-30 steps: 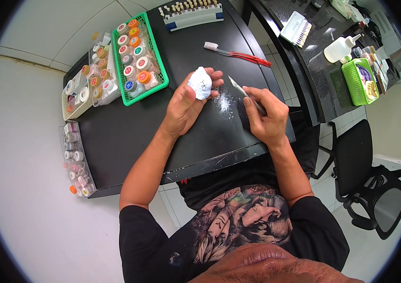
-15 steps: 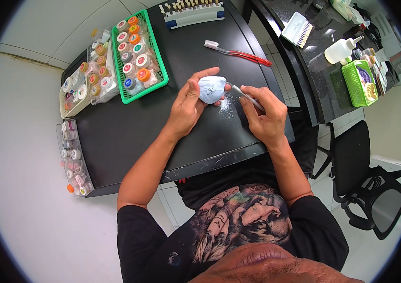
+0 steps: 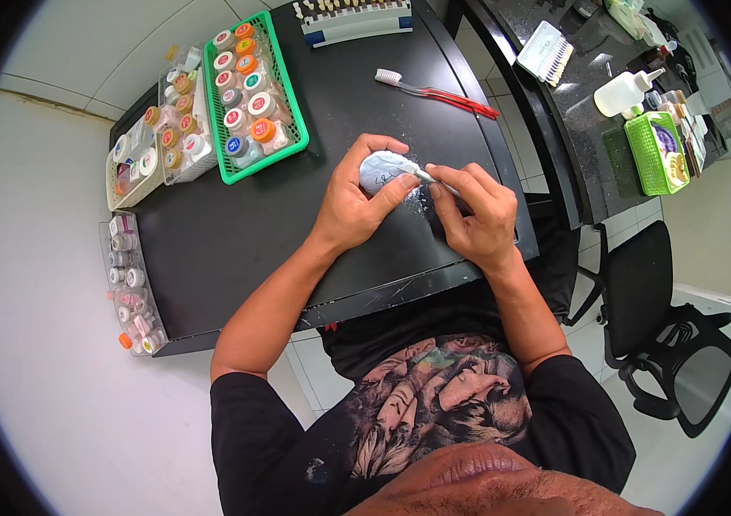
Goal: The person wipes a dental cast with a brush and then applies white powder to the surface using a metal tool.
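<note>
My left hand cradles a pale bluish-white plaster piece with handwriting on its face; its thumb lies across the lower part. My right hand grips a slim metal knife, whose tip is at the piece's right edge, close to my left thumb; whether it touches is hard to tell. White powder lies on the black table beneath the hands. Beyond them lie toothbrushes with red and clear handles.
At the left, a green basket and clear trays hold jars. A tooth shade guide stands at the back. On the right counter are a squeeze bottle and light-green basket; a black chair stands beside it.
My left hand has turned the plaster piece and brought its thumb across it. My right hand has moved the knife leftward and up to the piece's edge.
</note>
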`<state>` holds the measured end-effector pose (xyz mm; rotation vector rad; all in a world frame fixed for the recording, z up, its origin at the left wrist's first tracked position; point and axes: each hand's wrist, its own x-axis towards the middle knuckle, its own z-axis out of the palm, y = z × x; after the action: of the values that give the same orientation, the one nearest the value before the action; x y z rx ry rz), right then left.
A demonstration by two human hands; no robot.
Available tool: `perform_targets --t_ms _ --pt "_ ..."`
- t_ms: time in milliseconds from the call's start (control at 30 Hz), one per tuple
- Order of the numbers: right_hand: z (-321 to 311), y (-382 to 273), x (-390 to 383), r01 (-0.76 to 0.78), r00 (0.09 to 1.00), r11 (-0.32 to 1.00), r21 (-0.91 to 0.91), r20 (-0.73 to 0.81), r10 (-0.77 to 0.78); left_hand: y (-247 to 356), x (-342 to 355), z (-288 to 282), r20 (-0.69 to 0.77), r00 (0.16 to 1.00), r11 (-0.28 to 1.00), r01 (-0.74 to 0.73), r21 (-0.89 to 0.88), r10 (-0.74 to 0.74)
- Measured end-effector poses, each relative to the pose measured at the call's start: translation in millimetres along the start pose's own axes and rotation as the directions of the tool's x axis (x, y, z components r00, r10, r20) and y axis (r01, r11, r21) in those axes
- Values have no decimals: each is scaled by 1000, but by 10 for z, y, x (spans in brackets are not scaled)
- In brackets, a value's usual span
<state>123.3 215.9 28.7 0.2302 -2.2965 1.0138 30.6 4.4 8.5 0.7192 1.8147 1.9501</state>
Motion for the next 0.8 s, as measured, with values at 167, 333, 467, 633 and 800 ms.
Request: perform_targets --t_ms 167,333,467,633,800 --pt "11 6 -2 5 1000 1000 -1 -6 -5 -1 -2 6 -23 1000 1000 16 -6 -16" --pt "8 13 -9 -10 1000 1000 -3 5 10 49 3 14 -21 1000 999 17 -38 -18" --pt "8 3 -1 -11 1000 1000 7 1 11 43 0 29 -48 999 999 4 -43 -6" --pt "9 1 1 -18 1000 1000 -7 0 18 32 7 26 -47 999 999 18 -32 -20" --pt "13 9 -5 -21 1000 1000 5 -3 21 69 16 26 -43 999 999 17 -36 -19"
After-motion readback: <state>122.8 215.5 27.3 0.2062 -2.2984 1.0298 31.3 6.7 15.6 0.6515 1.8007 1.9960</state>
